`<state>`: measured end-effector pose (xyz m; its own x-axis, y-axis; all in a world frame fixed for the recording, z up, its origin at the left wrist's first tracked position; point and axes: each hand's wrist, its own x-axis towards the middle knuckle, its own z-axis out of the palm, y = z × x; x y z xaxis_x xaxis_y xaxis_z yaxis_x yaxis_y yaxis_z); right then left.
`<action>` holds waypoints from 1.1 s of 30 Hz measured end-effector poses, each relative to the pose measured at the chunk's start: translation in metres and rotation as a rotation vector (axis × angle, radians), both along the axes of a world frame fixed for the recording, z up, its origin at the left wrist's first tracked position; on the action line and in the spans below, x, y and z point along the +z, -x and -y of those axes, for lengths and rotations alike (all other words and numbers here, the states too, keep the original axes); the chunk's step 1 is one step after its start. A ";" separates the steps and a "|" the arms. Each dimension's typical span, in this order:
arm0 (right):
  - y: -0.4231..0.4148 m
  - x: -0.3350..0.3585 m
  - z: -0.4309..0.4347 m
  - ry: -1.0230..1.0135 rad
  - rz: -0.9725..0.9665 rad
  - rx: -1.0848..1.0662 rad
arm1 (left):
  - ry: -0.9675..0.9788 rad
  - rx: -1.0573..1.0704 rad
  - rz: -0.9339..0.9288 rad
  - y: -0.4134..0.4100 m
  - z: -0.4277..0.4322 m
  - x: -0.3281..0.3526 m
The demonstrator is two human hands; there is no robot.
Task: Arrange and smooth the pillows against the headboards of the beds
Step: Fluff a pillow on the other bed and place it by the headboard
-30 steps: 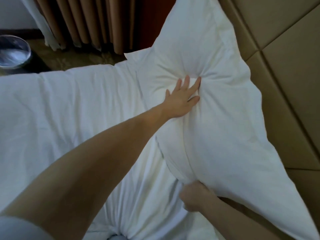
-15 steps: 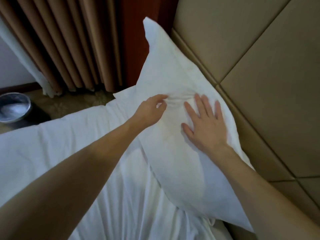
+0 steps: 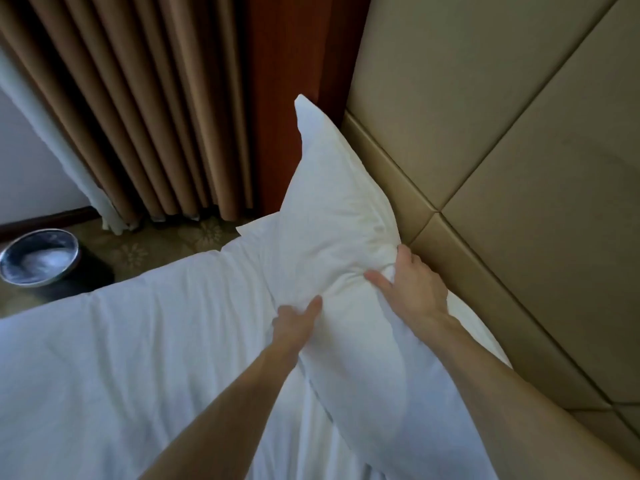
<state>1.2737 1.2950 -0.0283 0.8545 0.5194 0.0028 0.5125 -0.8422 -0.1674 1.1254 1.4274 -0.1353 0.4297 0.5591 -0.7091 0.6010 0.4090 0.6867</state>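
Pillow (image 3: 346,244) leans on headboard (image 3: 485,150), on bed (image 3: 121,358). Your right hand (image 3: 414,289) bunches its middle; left hand (image 3: 296,323) pinches lower edge. Likely soft, light, floppy. Hold corners, pat flat.

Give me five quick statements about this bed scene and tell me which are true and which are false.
1. Both hands are on the white pillow. True: the left hand and the right hand both grip its middle.
2. The pillow lies flat in the middle of the bed. False: it stands tilted against the tan headboard.
3. A metal bin stands on the floor beside the bed. True.
4. The curtains are white. False: they are brown.
5. The bedding is striped red. False: it is plain white.
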 end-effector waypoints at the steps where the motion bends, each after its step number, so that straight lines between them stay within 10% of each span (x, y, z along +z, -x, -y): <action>1: -0.003 0.001 -0.002 -0.013 -0.027 -0.016 | 0.110 0.008 -0.024 0.009 0.005 -0.012; 5: -0.009 0.001 -0.005 -0.009 -0.037 -0.028 | 0.232 -0.041 0.002 0.018 0.013 -0.038; 12: -0.022 0.040 0.004 -0.323 -0.145 -0.135 | -0.511 -0.360 -0.076 0.010 0.015 -0.011; 25: -0.012 -0.016 -0.021 0.211 0.037 -0.066 | -0.637 -0.200 -0.092 0.023 0.008 -0.036; 28: 0.010 -0.016 -0.023 0.068 0.297 0.090 | -0.747 -0.082 0.174 0.013 -0.006 -0.023; 33: 0.048 -0.050 0.011 0.230 0.276 0.533 | -0.992 -0.620 0.220 -0.048 -0.033 -0.012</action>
